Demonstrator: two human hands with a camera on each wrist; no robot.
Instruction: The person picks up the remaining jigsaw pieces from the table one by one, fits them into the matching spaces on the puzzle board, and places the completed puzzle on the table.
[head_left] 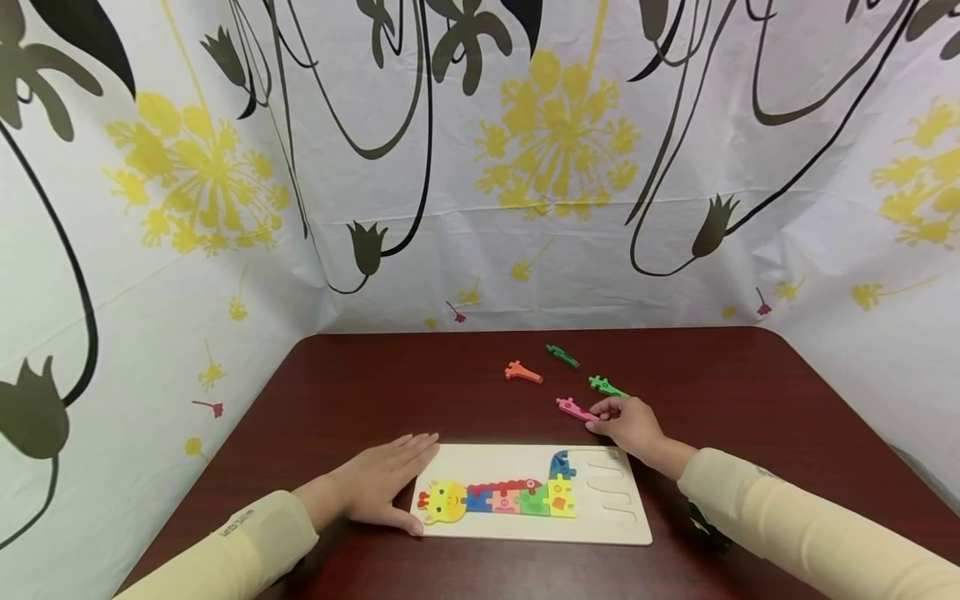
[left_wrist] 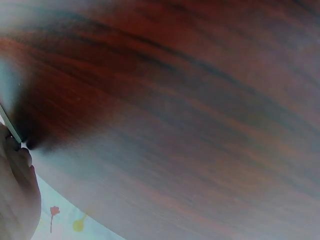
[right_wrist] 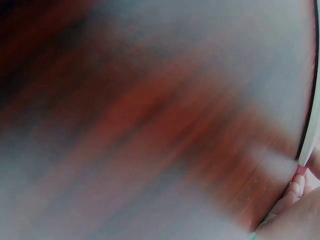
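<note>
A wooden puzzle board (head_left: pixel 517 536) lies on the table, with a giraffe of coloured pieces (head_left: pixel 533 500) set in it. Several leg-shaped outlines show in bare wood at its right end. My left hand (head_left: pixel 386 483) rests at the board's left edge, fingers straight and thumb at the near corner. Beyond the board's far right corner, my right hand (head_left: pixel 630 427) pinches the end of a pink puzzle piece (head_left: pixel 573 408). In the right wrist view, a bit of pink (right_wrist: pixel 301 170) shows between thumb and fingers. A light green puzzle piece (head_left: pixel 606 386) lies just past that hand.
Farther back lie an orange puzzle piece (head_left: pixel 522 372) and a dark green puzzle piece (head_left: pixel 562 357). The dark red-brown table (head_left: pixel 405 383) has rounded far corners. Behind it and at both sides hangs a white cloth (head_left: pixel 465 192) printed with flowers.
</note>
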